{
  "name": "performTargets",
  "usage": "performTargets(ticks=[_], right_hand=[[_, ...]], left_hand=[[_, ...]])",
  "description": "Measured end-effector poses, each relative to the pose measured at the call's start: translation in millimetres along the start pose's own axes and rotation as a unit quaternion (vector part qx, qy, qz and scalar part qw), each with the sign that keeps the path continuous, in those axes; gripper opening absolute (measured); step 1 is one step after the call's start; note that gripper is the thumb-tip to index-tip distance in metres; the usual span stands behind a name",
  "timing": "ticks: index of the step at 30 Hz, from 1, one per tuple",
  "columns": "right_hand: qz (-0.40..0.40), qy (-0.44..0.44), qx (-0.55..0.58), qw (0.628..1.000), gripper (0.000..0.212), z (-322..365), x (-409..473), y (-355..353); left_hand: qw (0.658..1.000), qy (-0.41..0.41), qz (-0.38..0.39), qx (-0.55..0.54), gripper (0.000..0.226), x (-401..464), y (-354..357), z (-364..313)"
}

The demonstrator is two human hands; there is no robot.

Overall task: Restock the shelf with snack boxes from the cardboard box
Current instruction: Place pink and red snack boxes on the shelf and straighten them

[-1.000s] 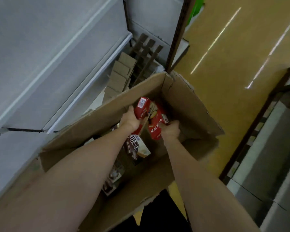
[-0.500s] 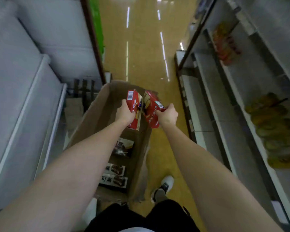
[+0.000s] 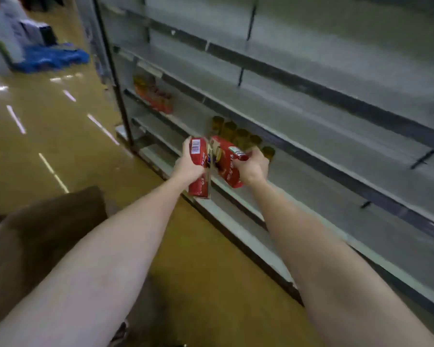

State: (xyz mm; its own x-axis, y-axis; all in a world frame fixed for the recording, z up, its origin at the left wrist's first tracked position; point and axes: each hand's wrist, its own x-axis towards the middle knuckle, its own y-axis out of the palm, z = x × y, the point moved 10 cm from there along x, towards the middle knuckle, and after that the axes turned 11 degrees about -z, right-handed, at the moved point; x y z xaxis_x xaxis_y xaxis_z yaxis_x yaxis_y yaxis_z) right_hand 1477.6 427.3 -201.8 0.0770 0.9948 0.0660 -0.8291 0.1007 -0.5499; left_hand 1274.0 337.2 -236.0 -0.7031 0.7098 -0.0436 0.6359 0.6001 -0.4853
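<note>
My left hand (image 3: 188, 166) grips a red snack box (image 3: 198, 156) held upright, its barcode end up. A second red snack box (image 3: 227, 164), tilted, is held by my right hand (image 3: 253, 166). Both boxes are in the air side by side, just in front of the grey metal shelf (image 3: 311, 156) that runs along the right. The cardboard box (image 3: 48, 226) is at the lower left on the floor, blurred, its inside hidden.
Several yellow-green packs (image 3: 241, 136) stand in a row on a shelf behind the boxes. Red-orange packs (image 3: 153, 93) sit further left on a shelf. A blue heap (image 3: 50, 58) lies on the shiny floor far down the aisle.
My view has swung right from the aisle and the cardboard box to the shelf. Both hands have carried the red boxes away from the cardboard box toward the shelf.
</note>
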Motion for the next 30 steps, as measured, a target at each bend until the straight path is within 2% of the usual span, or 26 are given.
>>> performTargets(ticks=[5, 11, 18, 25, 30], right_hand=[[-0.090, 0.029, 0.022, 0.995, 0.039, -51, 27, -161], [-0.191, 0.018, 0.051, 0.980, 0.036, -89, 35, -350], [-0.278, -0.001, 0.043, 0.960, 0.032, -129, 25, -515], [-0.379, 0.026, 0.068, 0.922, 0.032, -176, 5, -626], [-0.450, 0.051, 0.062, 0.889, 0.036, -200, -2, -691]], left_hand=[[0.996, 0.068, 0.041, -0.041, 0.083, -62, 105, -120], [0.985, 0.150, 0.000, -0.082, 0.070, -153, 184, -245], [0.960, 0.240, 0.057, -0.131, 0.026, -259, 253, -370], [0.953, 0.245, 0.100, -0.146, 0.043, -332, 309, -436], [0.936, 0.144, 0.221, -0.232, 0.053, -352, 365, -464]])
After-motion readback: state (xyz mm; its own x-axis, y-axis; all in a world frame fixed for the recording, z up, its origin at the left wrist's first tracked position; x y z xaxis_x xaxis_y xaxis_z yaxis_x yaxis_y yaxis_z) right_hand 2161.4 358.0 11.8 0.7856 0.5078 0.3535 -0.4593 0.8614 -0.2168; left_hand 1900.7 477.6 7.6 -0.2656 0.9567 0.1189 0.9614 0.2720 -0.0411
